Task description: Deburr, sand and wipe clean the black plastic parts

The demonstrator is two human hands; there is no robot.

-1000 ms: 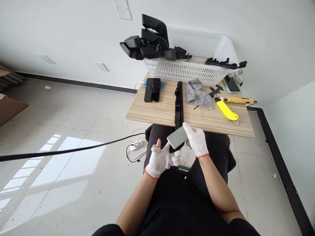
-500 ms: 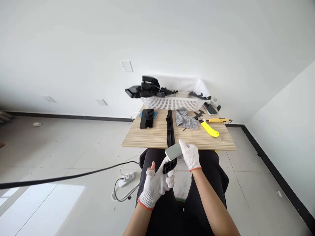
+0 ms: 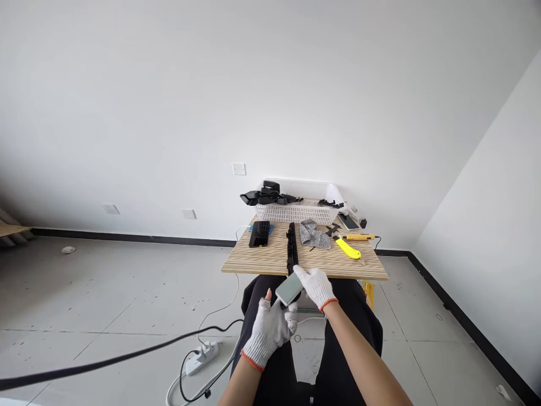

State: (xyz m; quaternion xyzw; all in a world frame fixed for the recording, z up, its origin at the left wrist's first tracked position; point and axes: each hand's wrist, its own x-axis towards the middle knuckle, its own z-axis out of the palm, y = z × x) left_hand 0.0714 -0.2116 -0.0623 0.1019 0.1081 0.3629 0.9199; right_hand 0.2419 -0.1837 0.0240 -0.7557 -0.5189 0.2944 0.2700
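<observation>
My right hand, in a white knit glove with an orange cuff, grips a flat grey-green rectangular block. The block lies over the near end of a long black plastic strip, whose far end rests on the small wooden table. From below, the fingers of my gloved left hand curl round that near end, which the block mostly hides. The left thumb sticks up, its tip bare. Whether the block touches the strip I cannot tell.
A white basket of black plastic parts stands at the table's back. A black device, a grey cloth, a yellow-handled tool, a yellow corded tool and a phone lie around. A power strip with cables sits on the floor.
The head view has tilted up, so the table and basket appear lower. My right hand has drawn the block nearer to my left hand, over the strip's near end.
</observation>
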